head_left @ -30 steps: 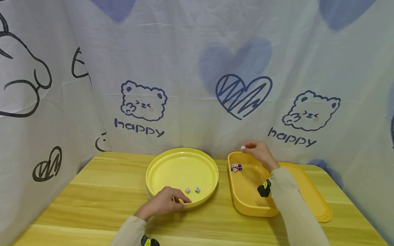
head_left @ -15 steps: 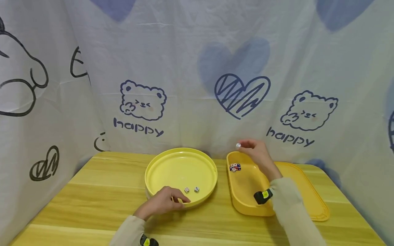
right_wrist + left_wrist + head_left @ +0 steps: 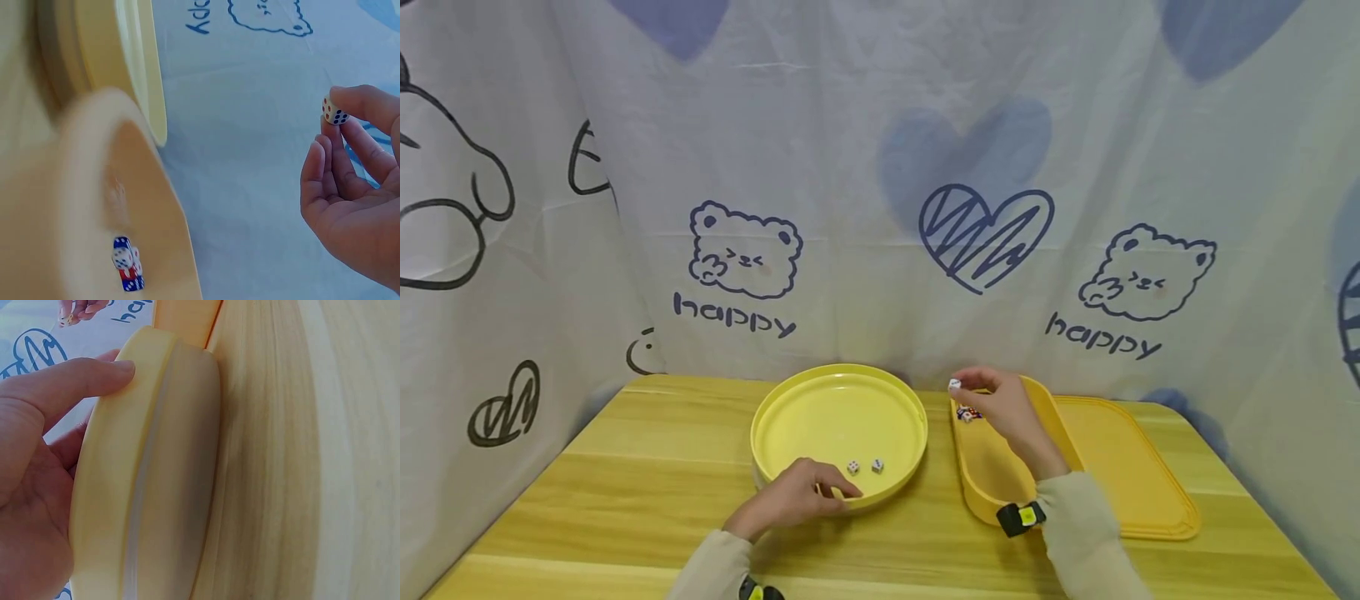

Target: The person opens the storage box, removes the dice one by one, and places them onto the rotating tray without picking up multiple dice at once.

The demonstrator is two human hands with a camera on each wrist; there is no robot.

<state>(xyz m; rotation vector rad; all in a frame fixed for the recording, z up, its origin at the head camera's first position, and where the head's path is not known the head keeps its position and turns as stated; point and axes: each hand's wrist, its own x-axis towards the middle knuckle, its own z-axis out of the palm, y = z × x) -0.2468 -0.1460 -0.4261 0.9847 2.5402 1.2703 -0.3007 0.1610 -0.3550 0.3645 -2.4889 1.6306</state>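
Pinched between thumb and fingertips of the right hand [image 3: 359, 165], a small white die [image 3: 335, 111], with red dots on one face and dark dots on another. Held up in the air near the far left corner of a yellow box [image 3: 987, 460], apart from the box wall as seen from the right wrist. Gripped by the left hand [image 3: 793, 497], the near rim of a round yellow tray [image 3: 835, 417]: thumb against the outer wall, other fingers partly hidden behind the edge.

Lying in the tray, just beyond the left fingertips, one white die [image 3: 853, 468] with a second die [image 3: 877, 466] close to its right, not touching. Inside the box, bunched in the far left corner below the raised hand, a small heap of dice [image 3: 128, 264] in blue, red and white, too crowded to count.

To the right of the box, flat on the wood-grain table [image 3: 625, 467], a yellow lid [image 3: 1131, 471], left edge hidden by the box. Around both wrists, black bands [image 3: 1013, 520] with yellow patches, next to pale sleeves [image 3: 1086, 525]. Behind and to the left, a white cloth [image 3: 850, 167] with hearts, bear heads and the word "happy".
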